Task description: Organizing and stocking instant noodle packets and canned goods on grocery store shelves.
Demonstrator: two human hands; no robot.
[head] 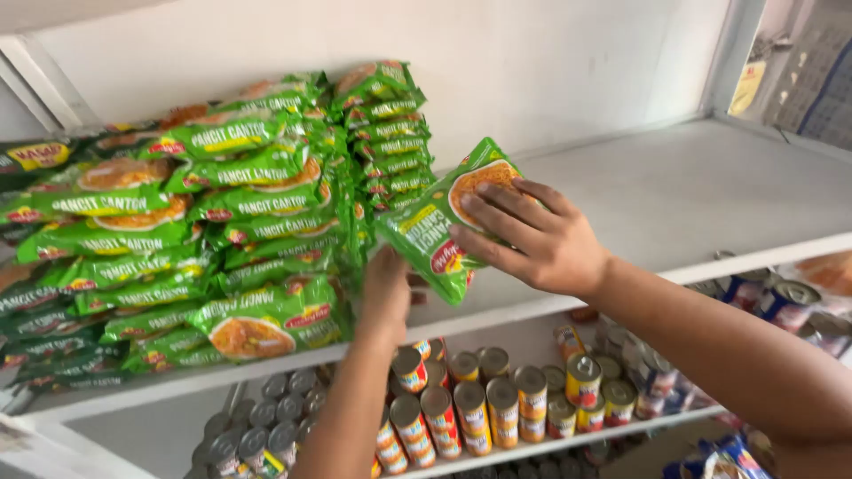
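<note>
My right hand [532,235] grips a green noodle packet [435,232] from above, tilted, just over the white shelf [674,200]. My left hand [387,293] reaches up from below and touches the right side of the stacked green noodle packets [222,239], close under the held packet. I cannot see whether its fingers hold anything. The stacks fill the left part of the shelf, several layers high.
The lower shelf [550,443] holds several rows of upright tins: red and yellow ones [470,404] in the middle, silver-topped ones [266,426] at left, more cans [772,297] at right. A white back wall [532,62] stands behind the upper shelf.
</note>
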